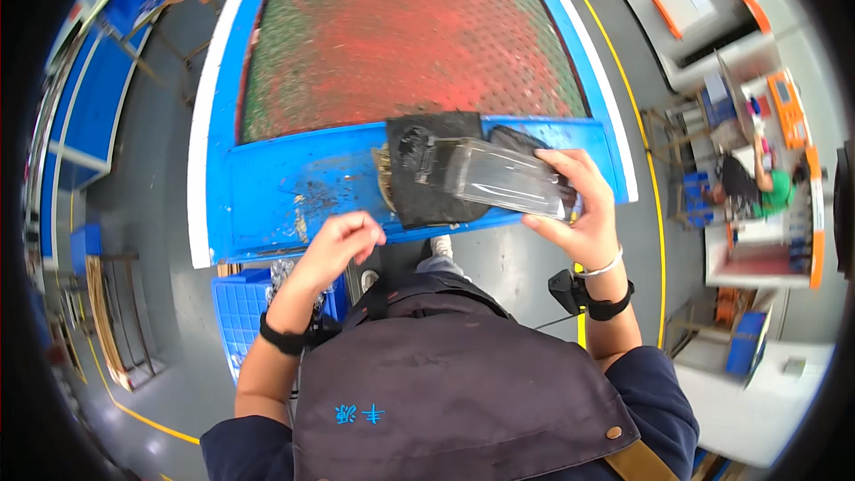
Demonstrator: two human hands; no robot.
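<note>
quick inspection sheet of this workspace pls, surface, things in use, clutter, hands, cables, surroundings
Surface: worn red-and-green textured panel; blue ledge in front, marked with dark smudges.
Things in use: transparent box, in hand, overlapping the black pad in view; pad lies on the ledge.
Clutter: dark item behind the box, kind unclear; brownish scrap at the pad's left edge.
Hands: right hand grips the box's right end; left hand has curled fingers, nothing seen in it.
Cables: thin dark cord near the right wrist.
Surroundings: blue crate at lower left; another person far right; yellow floor line.
</note>
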